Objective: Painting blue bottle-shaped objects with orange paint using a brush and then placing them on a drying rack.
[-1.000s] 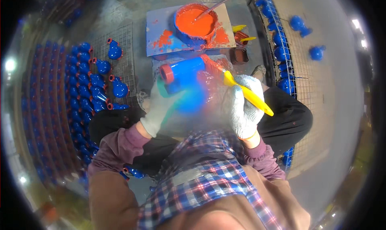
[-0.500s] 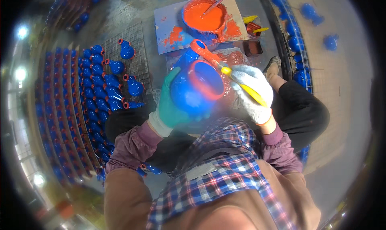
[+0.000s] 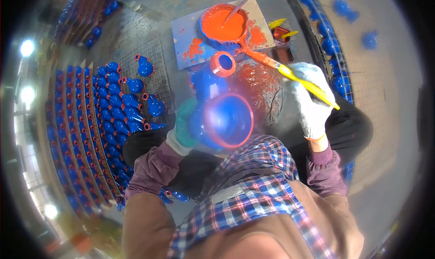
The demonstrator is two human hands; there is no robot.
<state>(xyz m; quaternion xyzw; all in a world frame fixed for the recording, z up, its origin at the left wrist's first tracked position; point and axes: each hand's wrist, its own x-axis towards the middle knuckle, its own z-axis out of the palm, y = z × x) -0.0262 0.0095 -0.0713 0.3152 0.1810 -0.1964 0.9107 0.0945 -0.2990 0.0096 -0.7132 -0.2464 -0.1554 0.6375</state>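
My left hand (image 3: 185,123), in a green-palmed glove with a white cuff, grips a blue hollow fitting (image 3: 206,118) from its left side. The fitting has a wide round mouth and a narrower one, both rimmed in red; motion blurs its body. Closed around a yellow-handled paintbrush (image 3: 290,73) is my right hand (image 3: 312,98), in a white glove. The brush's red-coated bristles point left, near the small mouth but apart from it. Beyond them stands a bucket of orange-red paint (image 3: 226,23) with a stick in it, on a paint-spattered board (image 3: 183,50).
Rows of blue fittings with red rims (image 3: 115,103) fill the left side, some on a wire grid (image 3: 156,55). A paint-smeared plastic sheet (image 3: 265,87) lies between my legs. A small red container (image 3: 282,35) with yellow handles is near the board. More blue fittings (image 3: 337,84) line the right.
The fitting has turned in my left hand, so its mouths face up more. My right hand has drawn the brush away to the right, off the small rim.
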